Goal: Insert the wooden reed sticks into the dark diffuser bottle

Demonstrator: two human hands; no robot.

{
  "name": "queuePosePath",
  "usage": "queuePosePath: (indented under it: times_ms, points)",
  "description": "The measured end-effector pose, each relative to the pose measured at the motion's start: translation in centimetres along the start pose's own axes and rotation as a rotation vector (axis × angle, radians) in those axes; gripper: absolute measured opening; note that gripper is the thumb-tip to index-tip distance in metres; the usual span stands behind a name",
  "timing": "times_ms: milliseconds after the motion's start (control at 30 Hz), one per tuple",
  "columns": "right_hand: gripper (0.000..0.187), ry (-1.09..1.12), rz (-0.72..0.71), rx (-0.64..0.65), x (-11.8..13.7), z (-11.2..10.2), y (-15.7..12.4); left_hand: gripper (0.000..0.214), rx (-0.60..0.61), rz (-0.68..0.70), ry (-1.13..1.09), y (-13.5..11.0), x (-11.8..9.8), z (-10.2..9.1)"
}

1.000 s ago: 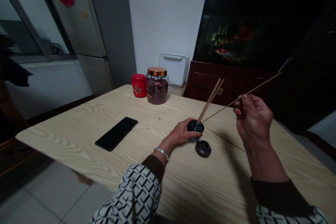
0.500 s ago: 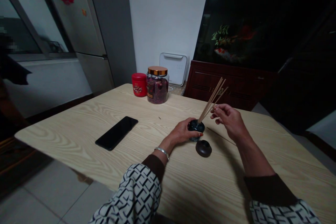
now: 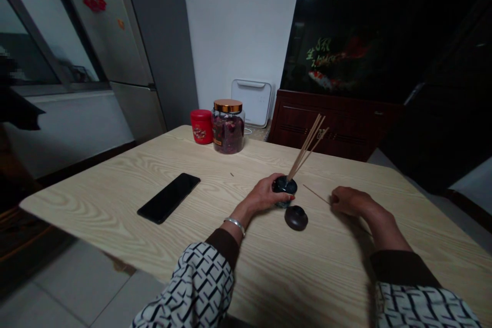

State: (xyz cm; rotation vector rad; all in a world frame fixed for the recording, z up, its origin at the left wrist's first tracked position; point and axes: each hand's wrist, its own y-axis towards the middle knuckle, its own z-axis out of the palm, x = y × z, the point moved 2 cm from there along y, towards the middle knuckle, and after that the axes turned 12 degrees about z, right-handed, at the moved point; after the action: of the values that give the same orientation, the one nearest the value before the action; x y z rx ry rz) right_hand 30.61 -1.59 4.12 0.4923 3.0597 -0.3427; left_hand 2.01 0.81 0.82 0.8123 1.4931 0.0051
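left hand (image 3: 264, 196) clamping dark round ceramic pot (image 3: 284, 185) from side, bundle of thin wooden sticks (image 3: 306, 147) standing tilted in pot's top. right hand (image 3: 349, 202) resting on light wood-grain bench (image 3: 96, 189), well apart from left hand, curled fingers (image 3: 338, 196) lying at loose thin stick (image 3: 317, 195); pinch impossible to tell. dark round lid (image 3: 295, 218) sitting just below pot, between hands. black phone (image 3: 168, 198) lying left; jar of dried rosebuds (image 3: 228, 134) and red tin (image 3: 201, 126) standing near far edge.

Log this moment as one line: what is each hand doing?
left hand: grips dark round ceramic holder | right hand: beside thin tan wooden stick
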Motion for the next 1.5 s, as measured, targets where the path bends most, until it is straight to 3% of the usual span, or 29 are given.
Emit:
queuePosePath:
  times_ms: [67,133,233,367,500,633,833,1067,1200,1367,1500]
  points:
    - [0.006,0.102,-0.053,-0.005,-0.1,-0.9,-0.3,0.07,0.0,-0.004,-0.006,0.0,0.0,0.0]
    - [0.009,0.347,-0.175,-0.018,-0.2,-2.4,-0.9,0.07,-0.004,-0.007,-0.017,0.0,0.1,0.0]
    - [0.017,0.922,-0.319,-0.114,0.1,-5.5,-2.6,0.069,0.001,-0.006,-0.042,0.0,0.2,0.1]
    - [0.023,1.641,-0.324,-0.341,2.7,-8.4,-5.4,0.07,-0.001,-0.007,-0.045,0.0,0.2,0.1]
    - [0.021,1.906,-0.36,-0.497,6.2,-8.6,-6.7,0.071,-0.011,-0.012,-0.015,-0.1,0.2,0.0]
    - [0.019,1.859,-0.383,-0.611,7.8,-7.9,-6.5,0.069,-0.003,-0.007,-0.051,0.0,0.0,0.1]
    - [0.017,1.65,-0.398,-0.595,8.5,-6.9,-6.0,0.069,-0.01,-0.006,-0.057,0.0,0.1,0.1]
    - [0.025,1.268,-0.422,-0.292,9.8,-4.0,-5.0,0.068,-0.007,0.012,-0.002,0.0,0.2,0.0]
    - [0.028,1.107,-0.428,-0.203,9.4,-3.0,-4.5,0.067,-0.005,0.018,-0.014,0.0,0.6,0.0]
    - [0.046,0.961,-0.552,0.048,9.3,-1.6,-4.3,0.07,0.0,0.015,-0.081,0.1,1.0,0.1]
    - [0.052,0.923,-0.576,0.049,9.8,-0.2,-3.9,0.088,0.067,0.027,-0.071,-0.1,0.5,-0.2]
